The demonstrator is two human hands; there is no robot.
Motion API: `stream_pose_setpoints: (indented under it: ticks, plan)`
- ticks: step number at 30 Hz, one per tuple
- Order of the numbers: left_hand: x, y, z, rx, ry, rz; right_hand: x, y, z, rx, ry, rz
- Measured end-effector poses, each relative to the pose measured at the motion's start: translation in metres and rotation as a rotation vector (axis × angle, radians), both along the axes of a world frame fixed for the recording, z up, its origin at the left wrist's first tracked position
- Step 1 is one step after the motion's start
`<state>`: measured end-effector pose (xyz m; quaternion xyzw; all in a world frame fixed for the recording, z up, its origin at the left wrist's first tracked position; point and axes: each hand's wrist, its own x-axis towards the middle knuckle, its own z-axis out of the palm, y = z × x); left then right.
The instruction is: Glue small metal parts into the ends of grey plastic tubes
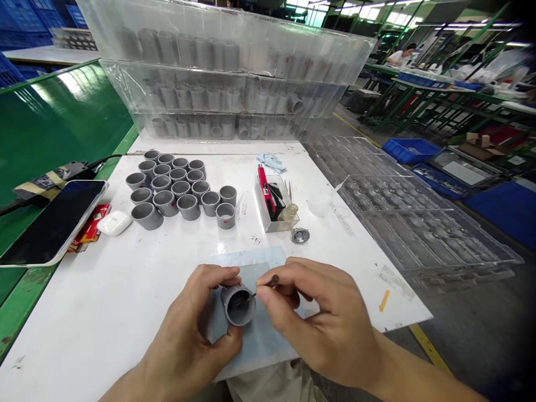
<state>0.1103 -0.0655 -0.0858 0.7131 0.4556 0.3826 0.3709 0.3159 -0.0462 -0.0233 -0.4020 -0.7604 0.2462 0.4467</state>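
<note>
A grey ring-like cylinder (238, 322) is tilted with its open end toward me, over a light blue cloth (262, 329). My left hand (190, 326) grips it, fingers on top and thumb underneath. My right hand (320, 318) pinches a thin dark tool (273, 281) between thumb and forefinger. The tool's narrow end reaches into the cylinder's mouth; its exact tip is hard to make out against the dark inside. Beyond my hands, a small round metal part (300, 235) lies on the white table.
Several grey cylinders (188, 207) stand grouped at left. A clear box (282, 225) holds a red-and-black cutter (264, 190) and tweezers. At the left edge lie a phone (54, 223) and a white case (114, 223). Stacked clear trays (268, 84) rise behind; more trays (419, 218) sit right.
</note>
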Motion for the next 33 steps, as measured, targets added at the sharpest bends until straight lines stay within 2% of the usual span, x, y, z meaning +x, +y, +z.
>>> stream_pose_setpoints:
  ticks: [3, 6, 11, 14, 17, 20, 23, 26, 28, 33]
  plan:
    - [0.000, 0.000, 0.000, -0.005, 0.002, -0.006, 0.010, -0.003, 0.009, 0.004, 0.042, -0.107]
    - [0.000, -0.001, 0.001, -0.001, 0.011, 0.002, 0.025, 0.002, 0.016, 0.114, 0.057, -0.268]
    - [0.004, -0.002, 0.003, -0.012, -0.006, 0.081, 0.056, 0.038, 0.017, 0.335, -0.039, -0.509]
    - [0.006, -0.003, 0.004, -0.018, 0.014, 0.120, 0.066, 0.059, 0.014, 0.354, -0.123, -0.557]
    - [0.007, -0.004, 0.008, -0.015, 0.074, 0.158, 0.064, 0.070, 0.012, 0.322, -0.188, -0.562]
    - [0.001, -0.004, 0.016, 0.036, 0.194, 0.168, 0.062, 0.071, 0.010, 0.191, -0.373, -0.493]
    - [-0.014, -0.001, 0.021, 0.116, 0.376, 0.112, 0.075, 0.068, 0.012, 0.031, -0.494, -0.458]
    - [-0.034, 0.001, 0.014, 0.212, 0.602, 0.087, 0.106, 0.060, 0.016, 0.023, -0.527, -0.576]
    - [-0.046, 0.001, 0.005, 0.251, 0.720, 0.090, 0.130, 0.053, 0.021, -0.039, -0.632, -0.602]
    - [-0.061, 0.001, -0.007, 0.301, 0.763, 0.000, 0.172, 0.026, 0.028, -0.427, -0.931, -0.486]
